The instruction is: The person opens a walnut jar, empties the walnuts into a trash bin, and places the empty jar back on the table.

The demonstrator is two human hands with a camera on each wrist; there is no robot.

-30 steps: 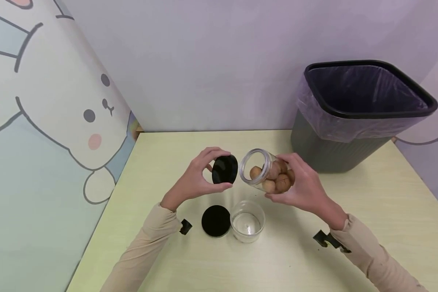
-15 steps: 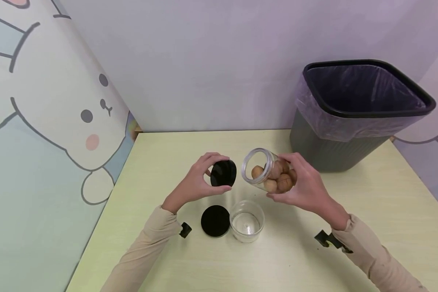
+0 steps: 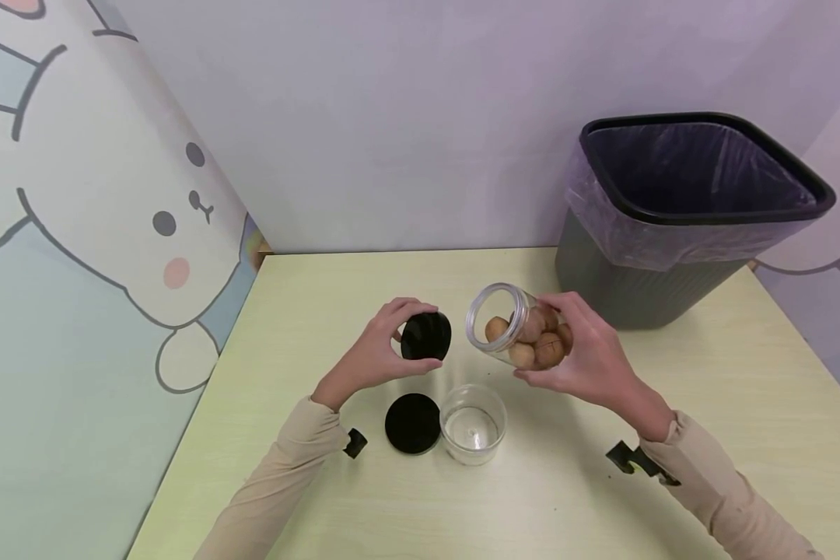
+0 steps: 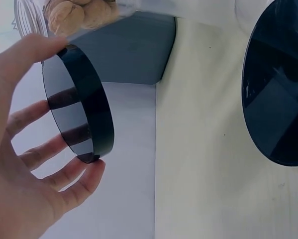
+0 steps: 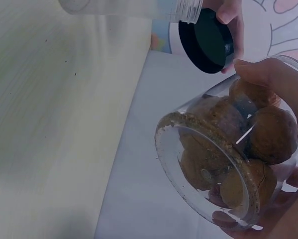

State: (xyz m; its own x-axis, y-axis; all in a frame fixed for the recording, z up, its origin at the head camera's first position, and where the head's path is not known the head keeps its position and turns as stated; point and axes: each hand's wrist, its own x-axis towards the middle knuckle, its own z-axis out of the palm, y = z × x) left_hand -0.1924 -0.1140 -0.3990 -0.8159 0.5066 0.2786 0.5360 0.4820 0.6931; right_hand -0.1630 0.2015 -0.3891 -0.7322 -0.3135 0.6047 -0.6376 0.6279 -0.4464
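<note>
My left hand (image 3: 374,350) pinches a round black lid (image 3: 426,337) by its edge, thumb on one side and fingertips on the other. In my right hand (image 3: 588,350) a clear jar (image 3: 493,302) lies tilted, its open mouth toward the lid. Several walnuts (image 3: 549,350) sit inside that jar; fine brown crumbs line its base in the right wrist view. Lid and jar are apart. Below them on the table stands a second clear jar (image 3: 473,424), upright and uncovered, with nothing visible in it. Beside it a second black lid (image 3: 412,424) lies flat.
A grey bin (image 3: 623,272) with a black rim and a purple liner stands at the back right of the pale table (image 3: 322,498). A plain wall (image 3: 392,117) rises behind. On the left is a wall (image 3: 98,194) with a cartoon rabbit.
My left hand has lowered slightly with the lid. The right hand and its jar have drifted a little to the right, so the gap between lid and jar is wider.
</note>
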